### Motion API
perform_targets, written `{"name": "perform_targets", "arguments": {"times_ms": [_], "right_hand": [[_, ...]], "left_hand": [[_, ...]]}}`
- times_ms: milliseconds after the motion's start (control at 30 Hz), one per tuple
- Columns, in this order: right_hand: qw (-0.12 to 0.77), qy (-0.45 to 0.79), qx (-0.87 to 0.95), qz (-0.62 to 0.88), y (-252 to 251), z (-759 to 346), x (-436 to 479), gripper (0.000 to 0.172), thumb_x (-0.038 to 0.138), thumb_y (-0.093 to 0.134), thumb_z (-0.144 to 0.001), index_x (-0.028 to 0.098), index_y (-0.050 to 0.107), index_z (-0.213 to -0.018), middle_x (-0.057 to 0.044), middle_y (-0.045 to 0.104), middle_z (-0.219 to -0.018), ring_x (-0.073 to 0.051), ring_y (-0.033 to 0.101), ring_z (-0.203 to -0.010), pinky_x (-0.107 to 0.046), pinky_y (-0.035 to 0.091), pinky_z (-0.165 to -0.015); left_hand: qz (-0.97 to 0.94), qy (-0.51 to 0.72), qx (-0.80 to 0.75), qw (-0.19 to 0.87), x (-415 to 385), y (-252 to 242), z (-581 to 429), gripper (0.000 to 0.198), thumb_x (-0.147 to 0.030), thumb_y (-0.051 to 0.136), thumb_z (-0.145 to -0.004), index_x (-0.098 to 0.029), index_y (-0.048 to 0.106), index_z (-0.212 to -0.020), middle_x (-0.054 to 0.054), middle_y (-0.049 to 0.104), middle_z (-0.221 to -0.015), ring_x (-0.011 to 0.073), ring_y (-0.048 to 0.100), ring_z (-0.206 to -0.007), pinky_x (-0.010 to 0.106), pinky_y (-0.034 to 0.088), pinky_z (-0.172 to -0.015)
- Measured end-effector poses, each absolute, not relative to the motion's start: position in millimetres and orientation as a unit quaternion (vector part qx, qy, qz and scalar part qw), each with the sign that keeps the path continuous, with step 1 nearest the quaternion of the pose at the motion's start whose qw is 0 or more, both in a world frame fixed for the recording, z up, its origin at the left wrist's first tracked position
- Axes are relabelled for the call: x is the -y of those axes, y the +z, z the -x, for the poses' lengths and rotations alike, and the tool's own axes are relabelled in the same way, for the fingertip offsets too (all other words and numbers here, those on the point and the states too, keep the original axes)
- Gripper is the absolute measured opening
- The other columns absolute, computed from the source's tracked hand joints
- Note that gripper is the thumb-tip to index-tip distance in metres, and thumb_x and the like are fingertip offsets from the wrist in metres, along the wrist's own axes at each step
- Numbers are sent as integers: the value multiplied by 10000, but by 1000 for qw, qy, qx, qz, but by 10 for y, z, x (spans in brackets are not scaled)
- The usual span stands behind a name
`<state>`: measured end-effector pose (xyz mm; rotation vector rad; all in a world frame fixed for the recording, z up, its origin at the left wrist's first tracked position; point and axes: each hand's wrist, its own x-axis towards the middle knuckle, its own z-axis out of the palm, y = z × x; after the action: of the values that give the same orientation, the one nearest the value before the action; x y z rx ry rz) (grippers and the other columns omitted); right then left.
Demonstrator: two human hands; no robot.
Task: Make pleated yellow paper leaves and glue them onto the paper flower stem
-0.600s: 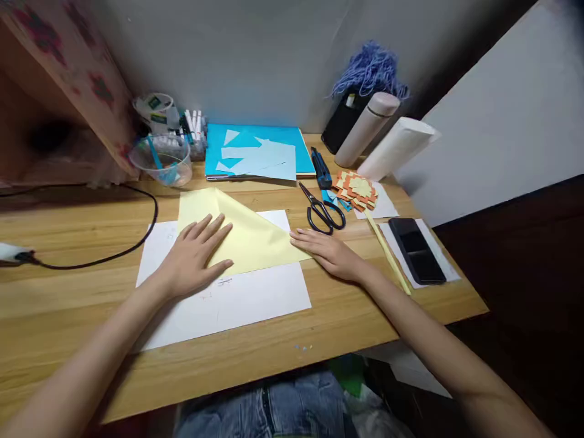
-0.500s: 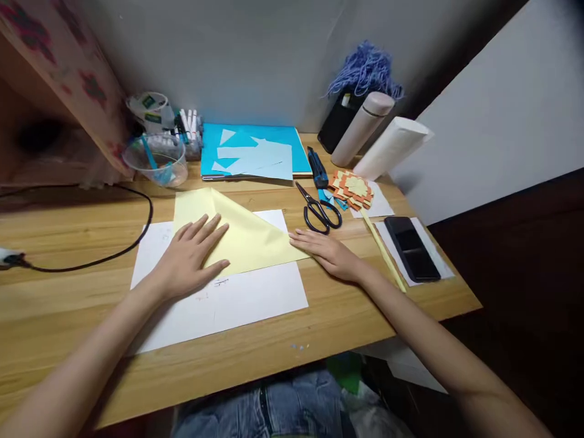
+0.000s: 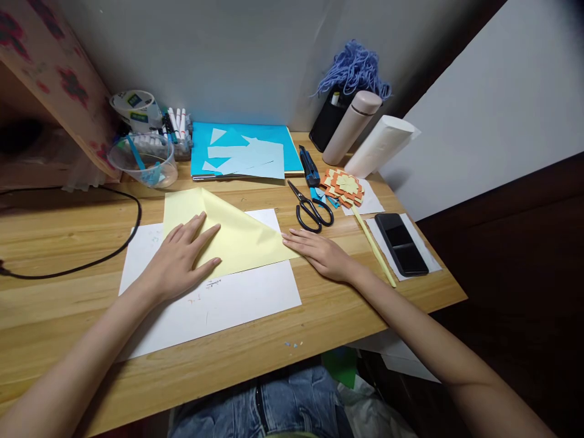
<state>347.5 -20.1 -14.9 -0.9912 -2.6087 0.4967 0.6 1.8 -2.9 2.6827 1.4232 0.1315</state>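
In the head view, the left hand (image 3: 177,261) lies palm-down on a pale yellow sheet of paper (image 3: 241,237). Its fingers (image 3: 201,230) are spread apart and flat, gripping nothing. The sheet is folded over on a diagonal into a triangle with its peak toward the back wall. It lies on a larger white sheet of paper (image 3: 246,298) near the middle of the light wooden surface (image 3: 59,225).

The right hand (image 3: 322,254) also rests flat on the surface, fingers loosely together and holding nothing, with the fingertips (image 3: 289,239) touching the yellow sheet's right corner. Just beyond that hand lie black-handled scissors (image 3: 312,211). To its right are a thin yellow paper strip (image 3: 374,246) and a black phone (image 3: 401,243) on a white slip.

At the back lies a bright blue folder (image 3: 283,146) carrying pale blue offcuts, with a clear plastic bowl (image 3: 143,165) to its left.
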Motion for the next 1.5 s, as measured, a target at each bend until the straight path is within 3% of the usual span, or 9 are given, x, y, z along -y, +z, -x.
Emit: {"name": "perform_targets", "arguments": {"times_ms": [633, 1500], "right_hand": [[157, 169, 910, 343, -139, -3481, 220, 523, 108, 334, -917, 263, 272, -1412, -3, 402, -1412, -171, 285, -1345, -458, 312, -1095], [267, 164, 876, 368, -165, -3739, 411, 457, 10, 376, -837, 208, 584, -1192, -58, 623, -1188, -182, 520, -1180, -424, 451, -981]], "left_hand": [[-879, 44, -470, 66, -19, -41, -1, 657, -549, 376, -850, -264, 230, -1424, 41, 33, -1535, 292, 147, -1377, 459, 189, -1098], [-884, 45, -460, 66, -34, -42, -1, 657, -540, 369, -852, -249, 234, -1425, 44, 45, -1534, 320, 162, -1370, 471, 183, -1101]]}}
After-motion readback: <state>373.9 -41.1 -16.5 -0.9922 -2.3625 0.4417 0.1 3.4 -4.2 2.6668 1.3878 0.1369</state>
